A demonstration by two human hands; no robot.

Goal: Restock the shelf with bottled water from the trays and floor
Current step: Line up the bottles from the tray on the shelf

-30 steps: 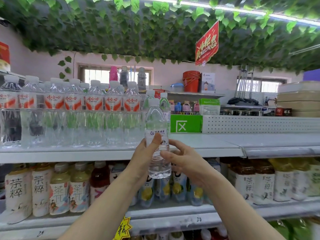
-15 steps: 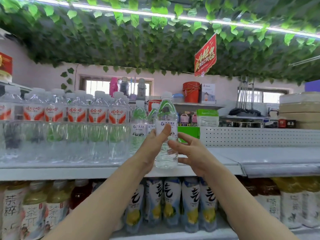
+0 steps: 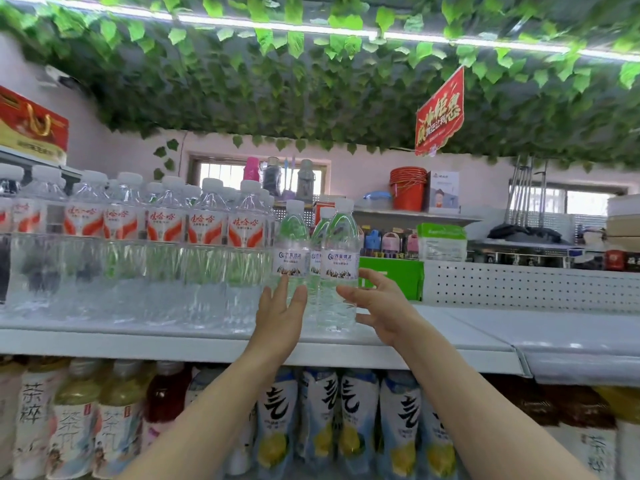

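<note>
The water bottle [image 3: 337,271] stood upright on the shelf [image 3: 433,344] beside matching bottles [image 3: 292,251], probably to keep brands together. The left hand [image 3: 282,306] and right hand [image 3: 379,306] flanked it, each grip spread, holding nothing.

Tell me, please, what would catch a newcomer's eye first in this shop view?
The left hand and right hand, both open, flank a water bottle standing near the front of the shelf. To its left runs a long row of red-labelled bottles. Overhead, green leaves cover the ceiling, with a red sign hanging at the right.
</note>
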